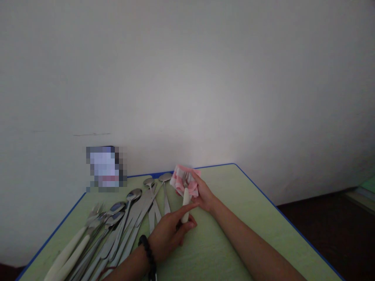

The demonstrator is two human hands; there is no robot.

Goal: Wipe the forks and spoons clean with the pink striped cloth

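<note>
My left hand (172, 231), with a dark beaded bracelet at its wrist, grips the lower end of a fork's white handle. The fork (186, 195) points away from me, its metal tines up. Behind the tines lies a pink-and-white cloth (178, 180), folded loosely. My right hand (205, 193) holds this cloth from the right side, thumb near the tines; some of its fingers are hidden beneath the cloth. To the left of my hands, several metal spoons (134, 194), table knives (137, 210) and white-handled forks (73, 242) lie spread in a loose heap.
The light green table (234, 218) has a blue edge and stands against a pale wall (187, 89). A phone-like object (105, 167), blurred out, leans at the table's back left corner. Dark floor (310, 218) shows beyond the right edge.
</note>
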